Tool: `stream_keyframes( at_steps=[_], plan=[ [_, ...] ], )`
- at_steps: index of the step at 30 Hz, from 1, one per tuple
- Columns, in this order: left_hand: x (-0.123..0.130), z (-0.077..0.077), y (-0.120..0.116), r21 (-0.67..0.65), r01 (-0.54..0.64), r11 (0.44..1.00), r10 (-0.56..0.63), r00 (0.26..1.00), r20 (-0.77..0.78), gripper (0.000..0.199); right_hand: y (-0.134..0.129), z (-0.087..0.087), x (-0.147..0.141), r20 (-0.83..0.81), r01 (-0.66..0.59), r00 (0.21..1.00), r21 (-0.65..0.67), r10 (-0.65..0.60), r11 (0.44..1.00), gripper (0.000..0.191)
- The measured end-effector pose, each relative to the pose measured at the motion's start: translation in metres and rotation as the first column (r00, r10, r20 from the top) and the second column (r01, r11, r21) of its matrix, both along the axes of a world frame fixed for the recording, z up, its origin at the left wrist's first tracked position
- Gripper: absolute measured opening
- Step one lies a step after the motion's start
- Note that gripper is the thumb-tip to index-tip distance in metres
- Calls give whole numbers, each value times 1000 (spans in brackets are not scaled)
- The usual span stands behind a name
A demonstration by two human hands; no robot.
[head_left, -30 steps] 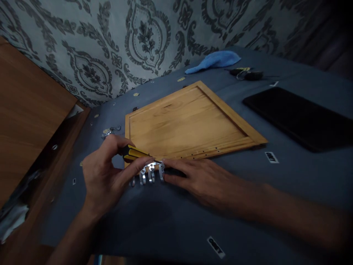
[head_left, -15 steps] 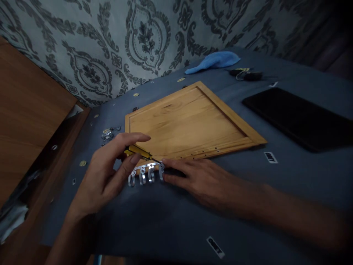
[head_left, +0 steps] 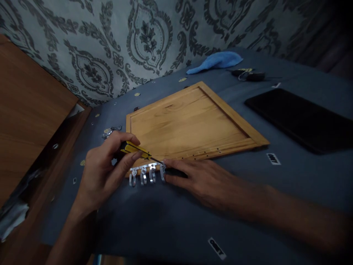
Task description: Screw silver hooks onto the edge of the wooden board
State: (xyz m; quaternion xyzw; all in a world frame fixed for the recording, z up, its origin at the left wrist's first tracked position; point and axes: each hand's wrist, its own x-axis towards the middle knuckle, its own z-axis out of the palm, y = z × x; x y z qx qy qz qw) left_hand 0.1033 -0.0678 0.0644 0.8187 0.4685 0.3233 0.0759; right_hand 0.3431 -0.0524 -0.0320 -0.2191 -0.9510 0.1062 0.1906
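Observation:
A yellow and black screwdriver (head_left: 135, 149) is gripped in my left hand (head_left: 103, 169), its thin shaft slanting down to the right. The tip meets the rightmost metal hook (head_left: 162, 171) at the near edge of a wooden board (head_left: 176, 121). My right hand (head_left: 204, 180) pinches this same hook between thumb and fingers from the right side. To its left, several more silver hooks (head_left: 143, 176) sit along that edge. Small dark holes dot the board's near rail, right of the hooks.
More metal hooks (head_left: 111, 130) lie in a pile left of the board. A black flat slab (head_left: 298, 119) rests at the right. Behind are a blue cloth (head_left: 216, 62) and a dark tool (head_left: 252, 76). A wooden cabinet (head_left: 30, 114) stands at the left.
My left index finger has curled from outstretched onto the screwdriver handle. My right hand stays at the hook. The view has shifted slightly.

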Motion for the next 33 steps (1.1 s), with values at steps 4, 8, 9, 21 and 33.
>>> stream_keyframes(
  at_steps=[4,8,9,21,33],
  plan=[
    [0,1,1,14,40,999,-40,999,-18,11,-1,2,1,-13,10,1000,-6,-10,1000,52],
    [-3,5,1,-2,106,994,-106,991,-86,19,-1,2,1,-10,7,1000,-8,-7,1000,50],
    [-4,6,1,-4,119,993,-119,987,-106,19,-1,1,1,-10,5,1000,-7,-5,1000,49],
    [-5,12,-3,33,27,999,-26,999,-33,16,-1,-1,2,-22,3,1000,10,-3,1000,50],
    [-8,21,-5,53,-25,998,29,997,-67,7,-1,-4,4,-40,-4,999,17,5,1000,54]
  ],
)
